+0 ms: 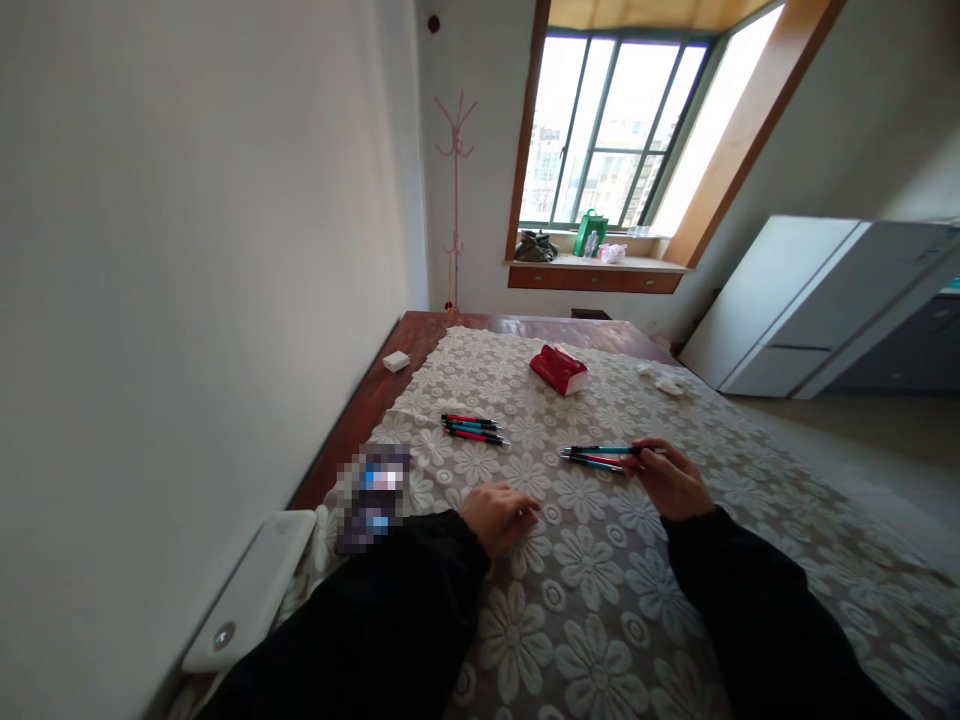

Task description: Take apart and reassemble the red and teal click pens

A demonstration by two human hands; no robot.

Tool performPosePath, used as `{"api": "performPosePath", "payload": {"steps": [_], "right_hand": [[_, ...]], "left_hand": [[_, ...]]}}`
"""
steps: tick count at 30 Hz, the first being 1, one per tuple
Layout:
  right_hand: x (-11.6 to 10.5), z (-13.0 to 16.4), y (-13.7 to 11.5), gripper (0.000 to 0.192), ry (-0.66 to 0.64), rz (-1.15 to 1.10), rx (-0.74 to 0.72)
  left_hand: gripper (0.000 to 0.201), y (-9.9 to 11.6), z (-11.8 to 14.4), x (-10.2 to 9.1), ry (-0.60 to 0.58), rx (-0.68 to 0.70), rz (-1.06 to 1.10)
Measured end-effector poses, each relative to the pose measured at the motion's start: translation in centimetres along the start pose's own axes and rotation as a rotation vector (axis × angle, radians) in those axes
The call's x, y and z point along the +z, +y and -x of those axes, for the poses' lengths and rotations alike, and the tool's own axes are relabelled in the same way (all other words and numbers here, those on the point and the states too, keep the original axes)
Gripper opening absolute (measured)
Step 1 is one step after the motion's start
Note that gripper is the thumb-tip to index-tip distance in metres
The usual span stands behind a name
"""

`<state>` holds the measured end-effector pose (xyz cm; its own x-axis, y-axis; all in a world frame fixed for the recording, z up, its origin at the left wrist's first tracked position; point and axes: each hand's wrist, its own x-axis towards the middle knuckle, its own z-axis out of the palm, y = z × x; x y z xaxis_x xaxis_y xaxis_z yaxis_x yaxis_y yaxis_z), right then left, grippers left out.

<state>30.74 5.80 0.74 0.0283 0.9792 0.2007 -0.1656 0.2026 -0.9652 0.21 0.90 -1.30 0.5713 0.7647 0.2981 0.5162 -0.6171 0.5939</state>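
Right hand [670,482]: pinching a blue pen [607,450] near one end. Red pen [606,460] and second blue pen [600,464] just beside it, over the tablecloth [592,565]. Left hand [497,517]: fingers curled; cannot tell whether fully closed. Beyond it, red and blue pens [474,427] grouped together. Farther out: red packet [556,370]; white box [396,361] on bare counter [345,430].

White wall [225,280], bright window [611,130], apparently a refrigerator [814,285].
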Motion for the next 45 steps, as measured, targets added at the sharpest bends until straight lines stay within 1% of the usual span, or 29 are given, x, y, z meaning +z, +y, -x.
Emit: {"api": "performPosePath", "payload": {"steps": [1,3,5,7,9,11,13,15,17,18,19,20,22,23,24,26,28,30,32,33,36,39,42,45], "right_hand": [[0.4,0.3,0.0,0.032,-0.021,0.036,-0.011],[1.7,1.2,0.0,0.029,-0.119,0.160,-0.022],[3.7,2.3,0.3,0.024,-0.290,0.284,-0.027],[6.0,3.3,0.6,0.021,-0.426,0.405,-0.077],[8.0,4.2,0.9,0.016,-0.504,0.561,-0.155],[9.6,4.8,1.0,0.012,-0.537,0.681,-0.234],[10.6,5.1,0.8,0.012,-0.563,0.767,-0.340],[11.1,5.1,0.2,0.015,-0.499,0.807,-0.417],[11.2,5.0,-0.7,0.021,-0.375,0.793,-0.442],[11.1,4.9,-1.2,0.026,-0.334,0.774,-0.448],[11.0,4.7,-1.6,0.031,-0.332,0.762,-0.459],[10.8,4.5,-2.0,0.032,-0.360,0.766,-0.471],[10.3,4.2,-2.4,0.019,-0.455,0.832,-0.494],[9.9,4.0,-2.5,0.013,-0.497,0.884,-0.499],[9.6,3.9,-2.5,0.011,-0.530,0.938,-0.499],[8.6,3.7,-2.0,0.010,-0.584,1.037,-0.498],[7.4,3.5,-1.3,0.014,-0.624,1.128,-0.522],[5.8,3.1,-0.5,0.017,-0.607,1.221,-0.569],[4.0,2.6,0.3,0.016,-0.531,1.306,-0.585],[3.0,2.3,0.7,0.016,-0.473,1.347,-0.589],[0.7,1.6,1.5,0.016,-0.350,1.451,-0.578],[-0.4,1.2,2.1,0.014,-0.286,1.524,-0.580],[-0.7,1.0,2.9,0.012,-0.199,1.578,-0.589],[-1.1,0.7,3.9,0.010,-0.108,1.596,-0.596]], "left_hand": [[0.026,0.0,0.0,0.0,0.013,-0.010,0.018],[0.033,0.1,0.1,-0.2,0.064,-0.027,0.083],[0.037,0.1,0.2,-0.3,0.118,-0.039,0.166],[0.035,0.1,0.2,-0.5,0.162,-0.057,0.221],[0.031,0.2,0.2,-0.6,0.203,-0.069,0.258],[0.029,0.4,0.2,-0.8,0.255,-0.055,0.300],[0.029,0.6,0.3,-1.0,0.297,-0.033,0.334],[0.031,0.7,0.4,-1.1,0.316,-0.029,0.293],[0.031,0.7,0.5,-1.0,0.295,-0.027,0.166],[0.030,0.6,0.5,-1.0,0.274,-0.018,0.082],[0.028,0.5,0.5,-0.9,0.250,-0.003,0.000],[0.026,0.5,0.4,-0.8,0.228,0.013,-0.070],[0.023,0.3,0.3,-0.5,0.198,0.033,-0.168],[0.022,0.3,0.2,-0.4,0.184,0.035,-0.193],[0.021,0.3,0.1,-0.3,0.169,0.033,-0.206],[0.020,0.3,0.1,-0.3,0.137,0.013,-0.217],[0.019,0.4,0.0,-0.4,0.109,-0.016,-0.210],[0.019,0.6,0.0,-0.6,0.114,-0.065,-0.208],[0.021,0.8,0.0,-1.2,0.139,-0.129,-0.229],[0.021,0.9,0.1,-1.6,0.152,-0.166,-0.251],[0.027,1.4,0.7,-3.3,0.167,-0.288,-0.340],[0.036,1.3,2.6,-5.8,0.152,-0.428,-0.447],[0.046,-0.1,5.6,-9.0,0.129,-0.631,-0.560],[0.044,-2.5,8.6,-12.6,0.145,-0.846,-0.640]]}}
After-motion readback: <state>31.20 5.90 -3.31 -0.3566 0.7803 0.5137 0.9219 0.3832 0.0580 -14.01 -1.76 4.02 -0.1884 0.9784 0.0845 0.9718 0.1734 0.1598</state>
